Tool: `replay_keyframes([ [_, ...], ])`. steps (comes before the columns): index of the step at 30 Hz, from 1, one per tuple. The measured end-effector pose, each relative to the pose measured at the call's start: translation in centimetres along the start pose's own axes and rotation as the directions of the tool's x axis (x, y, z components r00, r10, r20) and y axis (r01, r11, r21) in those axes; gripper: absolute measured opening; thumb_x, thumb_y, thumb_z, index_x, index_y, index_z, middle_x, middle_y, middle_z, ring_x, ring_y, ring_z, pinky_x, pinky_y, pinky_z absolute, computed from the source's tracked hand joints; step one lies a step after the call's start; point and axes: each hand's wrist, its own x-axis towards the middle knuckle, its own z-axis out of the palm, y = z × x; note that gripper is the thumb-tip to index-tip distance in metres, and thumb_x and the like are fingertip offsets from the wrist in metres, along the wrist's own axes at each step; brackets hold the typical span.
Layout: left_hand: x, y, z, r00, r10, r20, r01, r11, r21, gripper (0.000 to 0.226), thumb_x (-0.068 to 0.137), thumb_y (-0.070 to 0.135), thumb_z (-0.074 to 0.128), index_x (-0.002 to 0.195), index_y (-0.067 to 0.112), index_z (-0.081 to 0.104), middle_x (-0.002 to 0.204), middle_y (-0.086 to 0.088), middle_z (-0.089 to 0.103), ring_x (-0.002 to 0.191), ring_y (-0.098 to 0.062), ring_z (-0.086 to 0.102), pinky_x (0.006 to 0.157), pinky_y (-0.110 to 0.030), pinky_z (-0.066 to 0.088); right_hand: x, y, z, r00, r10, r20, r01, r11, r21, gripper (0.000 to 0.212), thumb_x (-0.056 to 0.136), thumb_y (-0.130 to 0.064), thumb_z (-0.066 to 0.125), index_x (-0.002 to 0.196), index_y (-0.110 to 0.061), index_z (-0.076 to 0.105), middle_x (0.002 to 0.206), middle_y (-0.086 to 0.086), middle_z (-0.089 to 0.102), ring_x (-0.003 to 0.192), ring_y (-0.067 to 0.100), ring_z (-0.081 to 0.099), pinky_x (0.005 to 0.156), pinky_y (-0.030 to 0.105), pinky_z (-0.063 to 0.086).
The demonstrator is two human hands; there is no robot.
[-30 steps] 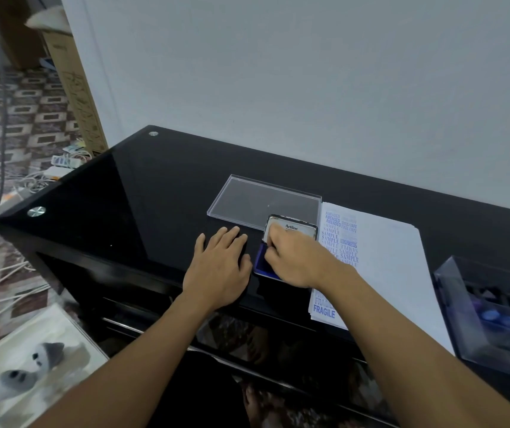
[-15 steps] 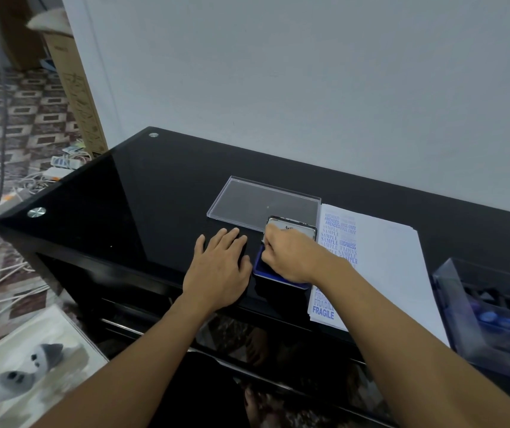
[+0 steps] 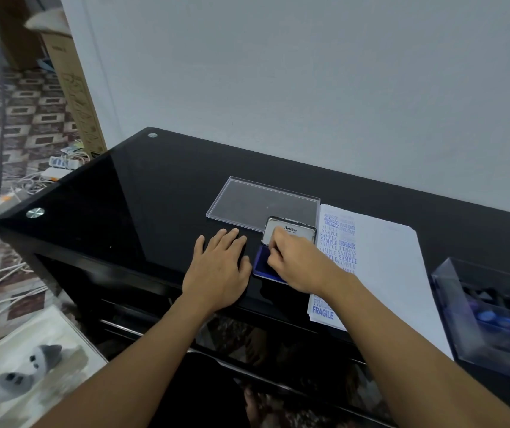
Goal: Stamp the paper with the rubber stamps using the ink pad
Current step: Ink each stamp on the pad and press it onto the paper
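Two hands work near the front edge of the worktop (image 3: 142,193): my left hand (image 3: 216,268) lies flat, fingers straight, likely steadying me. My right hand (image 3: 298,262) curls over the open ink pad (image 3: 261,264); whether it clamps a stamp I cannot tell. The paper (image 3: 392,273) waits just right.

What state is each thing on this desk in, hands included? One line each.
Ink pad: open, lid raised, blue pad exposed.
Paper: flat, left column stamped in blue.
Clear lid: off, lying flat on the table.
Clear box: right of paper, contents blurred.
Left hand: flat on table, fingers straight.
Right hand: fingers curled over ink pad; grip hidden.
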Motion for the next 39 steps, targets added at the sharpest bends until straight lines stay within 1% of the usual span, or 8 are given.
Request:
replay_keyframes([
  [10, 0.0, 0.0, 0.1, 1.0, -0.002, 0.004, 0.002, 1.0, 0.012, 0.054, 0.103, 0.041, 0.03, 0.154, 0.024, 0.031, 0.164, 0.006, 0.022, 0.153, -0.013, 0.01, 0.124, -0.048, 0.006, 1.3, -0.6, -0.1, 1.0, -0.005, 0.031, 0.008, 0.993, -0.114, 0.013, 0.098, -0.025, 0.044, 0.097, -0.012, 0.044, 0.084, 0.01, 0.061, 0.078, 0.03, 0.056, 0.072, 0.044, 0.05],
  [15, 0.0, 0.1, 0.0, 1.0, -0.005, 0.002, 0.005, 1.0, 0.0, 0.054, 0.103, 0.041, 0.03, 0.154, 0.024, 0.031, 0.164, 0.006, 0.022, 0.153, -0.013, 0.01, 0.124, -0.048, 0.006, 0.6, -0.2, 0.0, 1.0, -0.009, 0.004, 0.009, 0.999, -0.042, 0.009, 0.098, -0.021, 0.044, 0.094, -0.013, 0.044, 0.083, 0.006, 0.059, 0.077, 0.027, 0.053, 0.069, 0.04, 0.046],
  [18, -0.1, 0.1, 0.0, 1.0, -0.002, 0.002, 0.002, 1.0, 0.004, 0.054, 0.103, 0.041, 0.029, 0.154, 0.023, 0.03, 0.164, 0.006, 0.021, 0.153, -0.013, 0.01, 0.124, -0.048, 0.006, 0.1, 0.0, 0.1, 1.0, -0.006, -0.013, 0.006, 1.0, -0.002, 0.007, 0.097, -0.021, 0.045, 0.093, -0.015, 0.045, 0.085, 0.006, 0.061, 0.078, 0.027, 0.055, 0.071, 0.043, 0.049],
  [21, 0.0, 0.1, 0.0, 1.0, -0.003, 0.004, 0.003, 1.0, 0.002, 0.054, 0.103, 0.041, 0.029, 0.154, 0.024, 0.03, 0.164, 0.006, 0.021, 0.153, -0.013, 0.01, 0.124, -0.048, 0.006, 0.2, 0.0, 0.1, 1.0, 0.008, -0.008, -0.008, 1.0, -0.013, 0.008, 0.097, -0.023, 0.044, 0.094, -0.016, 0.045, 0.086, 0.007, 0.062, 0.079, 0.027, 0.056, 0.071, 0.043, 0.049],
  [25, 0.0, 0.1, 0.0, 1.0, -0.009, 0.008, 0.009, 1.0, -0.004, 0.054, 0.103, 0.041, 0.029, 0.154, 0.024, 0.03, 0.164, 0.006, 0.021, 0.153, -0.013, 0.01, 0.124, -0.048, 0.005, 0.9, -0.6, 0.0, 1.0, 0.012, 0.002, -0.011, 0.996, -0.091, 0.011, 0.098, -0.025, 0.043, 0.096, -0.014, 0.044, 0.088, 0.01, 0.062, 0.079, 0.029, 0.054, 0.065, 0.037, 0.042],
  [28, 0.0, 0.1, 0.0, 1.0, -0.01, 0.007, 0.01, 1.0, -0.002, 0.054, 0.103, 0.041, 0.029, 0.154, 0.024, 0.03, 0.164, 0.006, 0.021, 0.153, -0.013, 0.01, 0.124, -0.048, 0.005, 1.2, -0.9, 0.0, 1.0, 0.017, 0.0, -0.017, 0.994, -0.111, 0.013, 0.097, -0.024, 0.044, 0.099, -0.011, 0.045, 0.088, 0.013, 0.063, 0.078, 0.032, 0.054, 0.067, 0.039, 0.045],
  [36, 0.0, 0.0, 0.2, 1.0, -0.005, -0.003, 0.005, 1.0, 0.009, 0.054, 0.103, 0.042, 0.029, 0.154, 0.024, 0.03, 0.164, 0.006, 0.022, 0.153, -0.013, 0.011, 0.124, -0.047, 0.006, 0.4, -0.3, 0.0, 1.0, 0.019, -0.009, -0.019, 0.999, -0.038, 0.009, 0.098, -0.024, 0.044, 0.092, -0.017, 0.044, 0.082, 0.002, 0.057, 0.077, 0.026, 0.054, 0.069, 0.04, 0.048],
  [39, 0.0, 0.0, 0.2, 1.0, -0.001, -0.002, 0.001, 1.0, 0.008, 0.054, 0.103, 0.042, 0.029, 0.154, 0.024, 0.031, 0.164, 0.006, 0.022, 0.153, -0.014, 0.011, 0.124, -0.048, 0.007, 0.7, -0.5, 0.0, 1.0, 0.026, -0.003, -0.026, 0.998, -0.052, 0.01, 0.098, -0.026, 0.044, 0.092, -0.018, 0.043, 0.083, 0.004, 0.058, 0.076, 0.025, 0.054, 0.068, 0.04, 0.048],
])
